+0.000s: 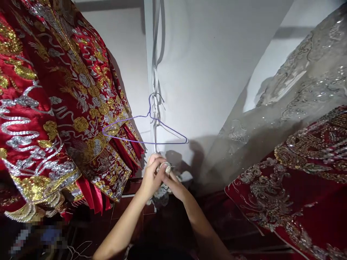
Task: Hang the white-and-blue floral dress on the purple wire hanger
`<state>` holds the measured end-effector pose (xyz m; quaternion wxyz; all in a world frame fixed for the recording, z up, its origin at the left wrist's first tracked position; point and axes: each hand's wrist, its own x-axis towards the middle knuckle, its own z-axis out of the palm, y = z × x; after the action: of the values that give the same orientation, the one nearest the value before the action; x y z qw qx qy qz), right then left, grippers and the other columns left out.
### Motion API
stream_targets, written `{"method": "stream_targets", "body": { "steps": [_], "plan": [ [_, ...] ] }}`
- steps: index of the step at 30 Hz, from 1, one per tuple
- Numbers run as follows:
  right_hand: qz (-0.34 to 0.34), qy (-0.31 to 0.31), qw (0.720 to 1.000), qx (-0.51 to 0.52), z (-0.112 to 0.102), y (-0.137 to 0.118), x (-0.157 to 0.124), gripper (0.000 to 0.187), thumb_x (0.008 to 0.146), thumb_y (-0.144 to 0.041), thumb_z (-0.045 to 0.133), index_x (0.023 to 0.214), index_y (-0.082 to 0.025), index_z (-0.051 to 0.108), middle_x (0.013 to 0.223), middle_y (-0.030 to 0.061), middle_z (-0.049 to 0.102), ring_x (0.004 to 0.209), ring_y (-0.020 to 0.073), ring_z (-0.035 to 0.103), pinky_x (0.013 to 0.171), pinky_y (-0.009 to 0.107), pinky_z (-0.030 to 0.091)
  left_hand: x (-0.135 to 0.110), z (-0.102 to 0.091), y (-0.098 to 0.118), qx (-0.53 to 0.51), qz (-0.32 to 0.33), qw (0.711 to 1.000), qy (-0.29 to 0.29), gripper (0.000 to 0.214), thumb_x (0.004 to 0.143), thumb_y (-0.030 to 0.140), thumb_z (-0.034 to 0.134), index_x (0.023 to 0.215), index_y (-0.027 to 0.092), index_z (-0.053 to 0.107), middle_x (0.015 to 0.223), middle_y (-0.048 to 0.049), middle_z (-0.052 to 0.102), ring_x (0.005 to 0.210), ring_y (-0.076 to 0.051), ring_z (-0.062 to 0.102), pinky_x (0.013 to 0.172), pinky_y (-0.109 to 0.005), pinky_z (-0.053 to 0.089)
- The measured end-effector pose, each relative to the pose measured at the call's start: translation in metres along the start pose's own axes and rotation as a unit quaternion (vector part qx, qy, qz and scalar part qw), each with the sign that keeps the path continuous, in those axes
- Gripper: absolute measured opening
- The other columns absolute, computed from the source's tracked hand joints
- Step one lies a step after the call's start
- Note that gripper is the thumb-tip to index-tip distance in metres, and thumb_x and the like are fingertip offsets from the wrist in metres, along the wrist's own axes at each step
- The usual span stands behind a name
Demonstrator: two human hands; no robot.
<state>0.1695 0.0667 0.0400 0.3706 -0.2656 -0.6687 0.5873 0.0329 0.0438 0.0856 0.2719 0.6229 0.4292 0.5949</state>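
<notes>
My left hand (152, 176) and my right hand (172, 182) meet in front of the wall, fingers curled together. Between them is a small pale, bunched item (166, 167) that looks like gathered cloth; the fingers hide much of it, so its kind is unclear. Pale ruffled material (160, 194) hangs just below the hands, and whether it joins the held item is not visible. Above them a thin purple clothes hanger (145, 141) hangs bare by its hook from a looped white strap (155, 81).
Red garments with gold and silver embroidery (81, 94) hang at left. On the right are a sheer beaded pale dress (306, 79) and a dark red beaded garment (273, 184). White wall (206, 65) stands behind. Thin cords (81, 249) lie at lower left, above reddish floor tiles (119, 209).
</notes>
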Motion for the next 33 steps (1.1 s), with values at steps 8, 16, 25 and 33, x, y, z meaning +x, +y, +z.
{"method": "stream_targets", "body": {
  "steps": [8,16,25,33],
  "plan": [
    [-0.154,0.0,0.979,-0.133,-0.046,-0.059,0.032,0.013,0.075,-0.013,0.061,0.079,-0.018,0.072,0.08,0.0032,0.073,0.077,0.0184,0.069,0.073,0.028,0.053,-0.048,-0.046,-0.004,0.072,-0.12,0.955,-0.262,0.047,0.097,0.051,0.048,0.135,0.023,0.051,0.12,-0.0081,0.065,0.111,-0.026,0.06,0.101,-0.038,0.045],
    [-0.085,0.161,0.93,-0.319,-0.04,-0.044,0.079,0.032,0.09,-0.036,0.05,0.102,-0.018,0.073,0.1,0.0117,0.075,0.103,0.0311,0.068,0.084,0.037,0.051,-0.056,-0.106,0.005,0.343,-0.139,0.912,-0.174,0.043,0.099,0.053,0.037,0.1,0.021,0.066,0.083,-0.0061,0.071,0.078,-0.024,0.066,0.071,-0.03,0.046],
    [-0.025,0.285,0.866,-0.411,-0.089,-0.054,0.079,0.044,0.08,-0.05,0.059,0.049,-0.023,0.044,0.045,-0.0021,0.039,0.049,0.0147,0.039,0.049,0.027,0.026,0.012,-0.172,0.009,0.455,-0.075,0.876,-0.139,0.044,0.099,0.045,0.035,0.107,0.016,0.066,0.123,-0.0163,0.067,0.114,-0.029,0.062,0.096,-0.038,0.046],
    [-0.041,0.32,0.868,-0.379,-0.087,-0.05,0.074,0.037,0.076,-0.047,0.059,0.053,-0.021,0.048,0.048,-0.0013,0.045,0.053,0.0154,0.043,0.051,0.027,0.03,0.075,-0.163,-0.003,0.488,-0.18,0.832,-0.191,0.035,0.094,0.042,0.044,0.082,0.015,0.064,0.087,-0.0157,0.071,0.082,-0.03,0.068,0.075,-0.038,0.05]
  ]
}}
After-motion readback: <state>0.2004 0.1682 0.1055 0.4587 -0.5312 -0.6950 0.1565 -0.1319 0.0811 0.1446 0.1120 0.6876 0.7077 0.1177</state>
